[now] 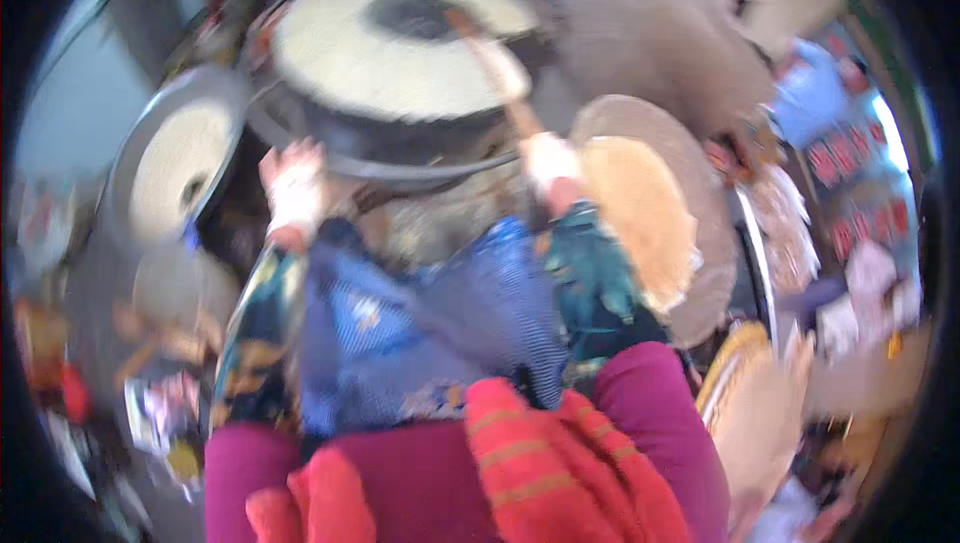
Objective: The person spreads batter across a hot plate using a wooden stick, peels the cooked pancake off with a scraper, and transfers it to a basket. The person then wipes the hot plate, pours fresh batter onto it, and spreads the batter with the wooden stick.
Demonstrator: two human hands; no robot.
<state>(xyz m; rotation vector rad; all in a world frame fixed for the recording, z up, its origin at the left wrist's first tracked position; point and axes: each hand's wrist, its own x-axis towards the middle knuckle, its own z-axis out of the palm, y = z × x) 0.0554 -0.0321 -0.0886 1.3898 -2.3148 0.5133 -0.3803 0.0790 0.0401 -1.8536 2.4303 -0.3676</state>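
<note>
A pale, nearly round layer of batter (pixel 337 55) covers most of a round griddle (pixel 412 168), with a dark bare patch near its far middle. My right hand (pixel 551 164), in a whitish covering, is closed on the handle of a wooden spreader (pixel 499 70), whose far end lies over that dark patch. At the griddle's near left edge is my left hand (pixel 294 183), also whitish, its fingers somewhat apart and nothing seen in them. Blur hides whether it touches the rim. Thin tan flatbreads (pixel 637 205) lie on a round brownish mat or tray beside my right forearm.
A metal basin (pixel 124 168) with pale contents stands left of the griddle. More round flatbreads (pixel 757 408) are at the lower right. Steam or smoke (pixel 630 17) blurs the area beyond the griddle. A blue patterned apron (pixel 420 333) hangs before me.
</note>
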